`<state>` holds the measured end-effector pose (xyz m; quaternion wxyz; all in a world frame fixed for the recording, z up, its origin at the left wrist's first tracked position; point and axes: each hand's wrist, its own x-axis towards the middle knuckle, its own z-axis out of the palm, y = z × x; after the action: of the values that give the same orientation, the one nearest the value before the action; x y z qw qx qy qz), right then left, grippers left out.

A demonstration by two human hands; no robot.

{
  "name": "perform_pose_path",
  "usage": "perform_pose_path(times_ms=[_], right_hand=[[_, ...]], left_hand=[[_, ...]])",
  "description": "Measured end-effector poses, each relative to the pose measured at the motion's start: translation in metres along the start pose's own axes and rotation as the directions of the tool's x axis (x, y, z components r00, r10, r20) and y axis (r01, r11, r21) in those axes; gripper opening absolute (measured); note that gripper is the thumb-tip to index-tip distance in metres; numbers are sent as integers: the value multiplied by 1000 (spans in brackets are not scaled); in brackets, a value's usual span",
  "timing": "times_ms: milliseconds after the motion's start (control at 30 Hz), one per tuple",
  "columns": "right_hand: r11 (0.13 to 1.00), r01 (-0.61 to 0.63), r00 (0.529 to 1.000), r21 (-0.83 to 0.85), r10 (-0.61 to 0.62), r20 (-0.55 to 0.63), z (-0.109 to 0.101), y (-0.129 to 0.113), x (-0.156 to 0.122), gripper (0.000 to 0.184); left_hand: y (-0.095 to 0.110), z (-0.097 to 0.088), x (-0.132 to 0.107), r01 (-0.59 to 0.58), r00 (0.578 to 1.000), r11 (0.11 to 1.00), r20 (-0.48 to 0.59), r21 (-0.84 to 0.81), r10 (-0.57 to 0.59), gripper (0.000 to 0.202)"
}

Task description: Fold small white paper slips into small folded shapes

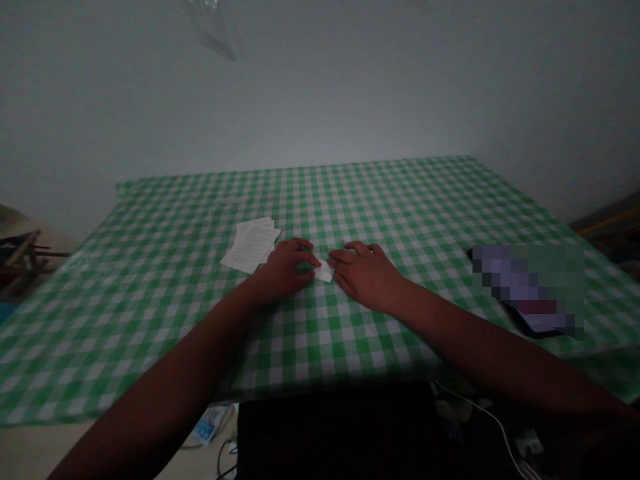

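Note:
A small folded piece of white paper [325, 271] lies on the green-and-white checked tablecloth [350, 200]. My left hand [286, 268] has its fingers curled over the paper's left end. My right hand [364, 272] presses down on its right end with the fingers bent. Both hands rest on the table, almost touching each other. Most of the paper is hidden beneath the fingers.
A small stack of printed white sheets [251, 245] lies just left of my left hand. A dark phone-like device [530, 293], partly blurred out, sits at the right. A pale wall stands behind the table. Cables and a packet lie on the floor below the near edge.

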<state>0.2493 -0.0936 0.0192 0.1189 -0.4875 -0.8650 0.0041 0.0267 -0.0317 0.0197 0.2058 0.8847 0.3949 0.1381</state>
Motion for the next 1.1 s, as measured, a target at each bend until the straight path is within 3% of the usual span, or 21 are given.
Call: perform_pose_path(times_ms=[300,700,867,1100], right_hand=[[997,-36,999,66,35,15,4,5,9,32],[993,-90,996,71,91,-2,9,15,18,18],[982,-67,997,174,70,-13,13,22,21,17],[975,-109,991,192,121,-52,12,11,18,21]], left_hand=[[-4,4,1,14,1000,1000,-26,-2,-15,16],[-13,12,3,-8,999,1000,-49,5,8,17],[-13,12,3,-26,998,1000,-65,15,27,17],[-8,11,2,-18,998,999,-63,37,20,16]])
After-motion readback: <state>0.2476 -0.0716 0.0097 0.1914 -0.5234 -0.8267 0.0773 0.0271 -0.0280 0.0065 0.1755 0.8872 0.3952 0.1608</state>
